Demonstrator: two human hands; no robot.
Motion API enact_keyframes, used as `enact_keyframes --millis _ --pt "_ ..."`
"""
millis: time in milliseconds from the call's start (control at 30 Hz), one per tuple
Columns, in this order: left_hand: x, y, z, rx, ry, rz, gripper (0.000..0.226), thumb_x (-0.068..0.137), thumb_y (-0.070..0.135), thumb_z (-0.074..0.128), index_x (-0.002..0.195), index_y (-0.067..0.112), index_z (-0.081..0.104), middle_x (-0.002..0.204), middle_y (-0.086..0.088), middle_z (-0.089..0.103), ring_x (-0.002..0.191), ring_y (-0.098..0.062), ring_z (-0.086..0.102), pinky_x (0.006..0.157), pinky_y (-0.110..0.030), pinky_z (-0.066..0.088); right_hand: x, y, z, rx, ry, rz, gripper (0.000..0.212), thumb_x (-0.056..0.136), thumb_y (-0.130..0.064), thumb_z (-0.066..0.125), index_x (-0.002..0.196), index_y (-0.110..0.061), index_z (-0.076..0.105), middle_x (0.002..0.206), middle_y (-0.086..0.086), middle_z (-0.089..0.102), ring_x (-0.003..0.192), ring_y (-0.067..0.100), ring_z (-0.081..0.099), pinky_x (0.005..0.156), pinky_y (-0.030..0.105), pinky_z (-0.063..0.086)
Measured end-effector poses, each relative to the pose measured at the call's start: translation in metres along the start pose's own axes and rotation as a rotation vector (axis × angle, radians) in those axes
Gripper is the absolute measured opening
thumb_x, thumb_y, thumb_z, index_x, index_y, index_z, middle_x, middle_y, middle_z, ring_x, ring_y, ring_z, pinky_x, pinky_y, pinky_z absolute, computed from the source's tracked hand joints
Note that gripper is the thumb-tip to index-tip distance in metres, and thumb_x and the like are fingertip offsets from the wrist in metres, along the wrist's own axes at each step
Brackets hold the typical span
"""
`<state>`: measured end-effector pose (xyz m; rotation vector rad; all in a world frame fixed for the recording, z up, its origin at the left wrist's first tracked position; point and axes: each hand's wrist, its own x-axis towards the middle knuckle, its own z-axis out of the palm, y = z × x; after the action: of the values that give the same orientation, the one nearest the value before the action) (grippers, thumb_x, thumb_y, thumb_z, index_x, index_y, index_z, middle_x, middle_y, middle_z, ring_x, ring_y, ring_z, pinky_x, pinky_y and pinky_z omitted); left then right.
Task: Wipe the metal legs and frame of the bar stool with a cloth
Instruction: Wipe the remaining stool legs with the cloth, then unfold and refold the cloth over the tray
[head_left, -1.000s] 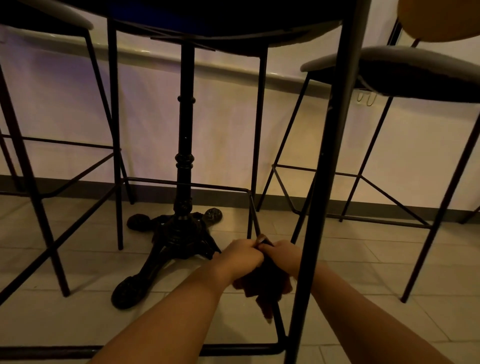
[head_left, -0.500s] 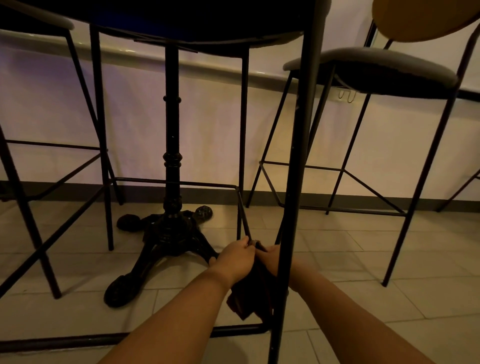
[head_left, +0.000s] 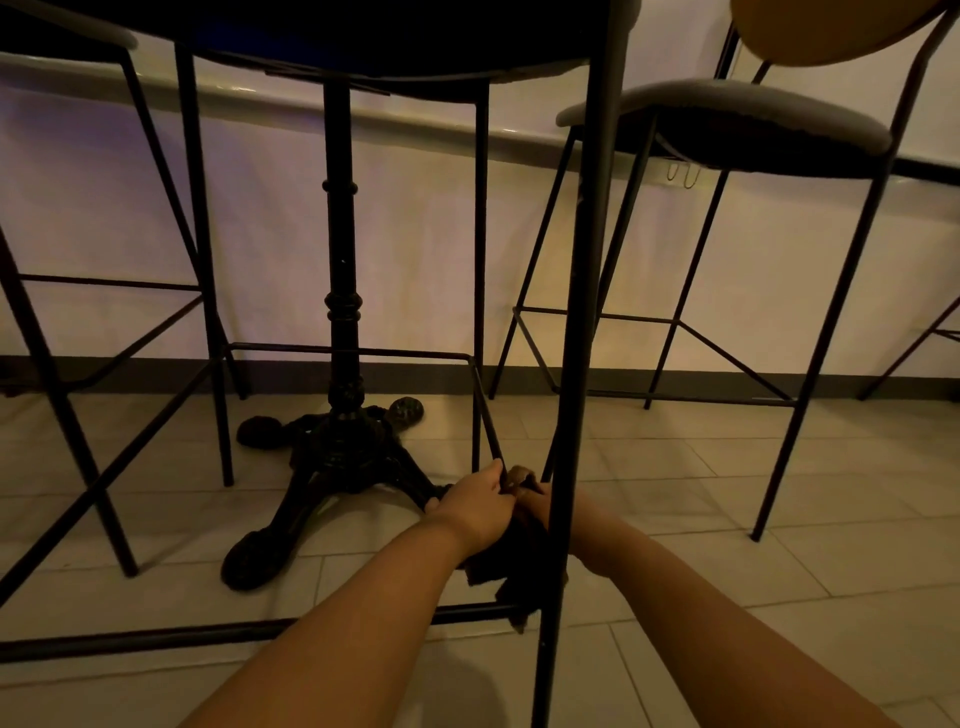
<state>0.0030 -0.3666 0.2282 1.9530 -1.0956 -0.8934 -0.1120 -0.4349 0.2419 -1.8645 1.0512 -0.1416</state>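
Pale tiled floor (head_left: 701, 530) meets a light wall (head_left: 415, 234). A table base (head_left: 340, 447) stands left of the stool's rail (head_left: 485, 410) – there both hands, left (head_left: 478, 506) and right (head_left: 535, 501), grip a dark cloth (head_left: 506, 566). The near leg (head_left: 576, 364) hides most of the right hand.

There were three bar stools (head_left: 582, 312) (head_left: 779, 124) (head_left: 104, 291), one pedestal table (head_left: 340, 312), one cloth (head_left: 511, 561), and two hands (head_left: 480, 506) (head_left: 535, 501).

Both bare forearms reached forward and low. The left hand (head_left: 480, 506) curled closed, gripping. The right hand (head_left: 535, 506) was mostly hidden.
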Motion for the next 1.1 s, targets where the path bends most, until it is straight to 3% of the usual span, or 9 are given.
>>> enact_keyframes --millis 133,200,300,400,467,600,767,933,1100 --pt "-0.021 0.005 -0.006 0.054 0.033 0.043 0.050 0.098 0.018 0.038 0.147 0.023 0.032 0.144 -0.006 0.046 0.133 -0.028 0.041 0.114 -0.046 0.026 -0.015 0.010 -0.007 0.006 0.104 -0.018 0.019 0.094 -0.035 0.053 0.086 -0.024 0.067 0.080 -0.004 0.071 0.075 0.009 0.067 0.063 0.023 0.048" --pt "-0.039 0.004 -0.012 0.078 0.099 0.067 0.047 0.099 0.019 0.038 0.146 0.026 0.034 0.150 0.000 0.038 0.135 -0.022 0.038 0.110 -0.030 0.030 -0.028 0.017 -0.014 0.135 0.170 -0.002 0.022 0.097 -0.032 0.050 0.095 -0.020 0.068 0.086 0.002 0.073 0.079 0.016 0.070 0.072 0.031 0.054" --pt "-0.080 -0.005 -0.024 0.091 0.224 0.183 0.042 0.097 0.020 0.045 0.136 0.036 0.046 0.137 0.012 0.047 0.110 0.000 0.047 0.071 -0.003 0.035 -0.054 0.026 -0.027 0.309 0.248 0.040 0.024 0.098 -0.033 0.047 0.100 -0.018 0.066 0.097 0.011 0.072 0.092 0.028 0.068 0.087 0.046 0.054" --pt "-0.125 -0.015 -0.029 0.049 0.267 0.356 0.030 0.093 0.020 0.055 0.118 0.037 0.060 0.108 0.022 0.056 0.089 0.015 0.050 0.067 0.003 0.038 -0.090 0.037 -0.040 0.538 0.305 0.086 0.022 0.098 -0.030 0.049 0.104 -0.013 0.062 0.093 0.015 0.073 0.088 0.032 0.069 0.079 0.044 0.056" --pt "-0.147 -0.019 -0.030 0.020 0.227 0.384 0.024 0.090 0.026 0.060 0.108 0.041 0.063 0.098 0.019 0.061 0.090 0.013 0.054 0.070 -0.003 0.043 -0.116 0.043 -0.044 0.730 0.318 0.103 0.025 0.099 -0.028 0.047 0.106 -0.009 0.061 0.089 0.018 0.075 0.087 0.034 0.069 0.069 0.044 0.054" --pt "-0.178 -0.017 -0.026 -0.150 -0.070 0.198 0.021 0.085 0.039 0.066 0.107 0.040 0.064 0.103 0.013 0.068 0.095 0.002 0.063 0.087 -0.019 0.051 -0.163 0.040 -0.039 0.973 0.261 0.108 0.031 0.100 -0.030 0.043 0.109 -0.009 0.064 0.102 0.020 0.073 0.094 0.037 0.069 0.085 0.054 0.050" --pt "-0.202 -0.011 -0.018 -0.337 -0.333 0.026 0.065 0.060 0.068 0.065 0.119 0.042 0.053 0.119 0.018 0.061 0.112 -0.001 0.056 0.094 -0.023 0.046 -0.200 0.022 -0.013 1.083 0.049 0.111 0.033 0.096 -0.031 0.046 0.108 -0.009 0.067 0.098 0.020 0.073 0.083 0.034 0.073 0.073 0.047 0.050" --pt "-0.216 -0.009 -0.032 -0.529 -0.280 0.040 0.045 0.063 0.050 0.078 0.105 0.036 0.070 0.111 0.012 0.071 0.110 -0.008 0.061 0.090 -0.028 0.045 -0.208 0.003 0.004 1.086 -0.156 0.007 0.039 0.085 -0.031 0.050 0.102 -0.006 0.075 0.112 0.021 0.070 0.101 0.036 0.068 0.082 0.049 0.049" --pt "-0.224 -0.008 -0.069 -0.571 -0.101 0.153 0.025 0.071 0.030 0.071 0.095 0.023 0.072 0.099 -0.004 0.074 0.095 -0.017 0.070 0.084 -0.032 0.054 -0.204 -0.013 0.017 1.100 -0.189 -0.101 0.045 0.081 -0.045 0.052 0.104 -0.014 0.075 0.110 0.016 0.071 0.096 0.031 0.070 0.080 0.045 0.051"
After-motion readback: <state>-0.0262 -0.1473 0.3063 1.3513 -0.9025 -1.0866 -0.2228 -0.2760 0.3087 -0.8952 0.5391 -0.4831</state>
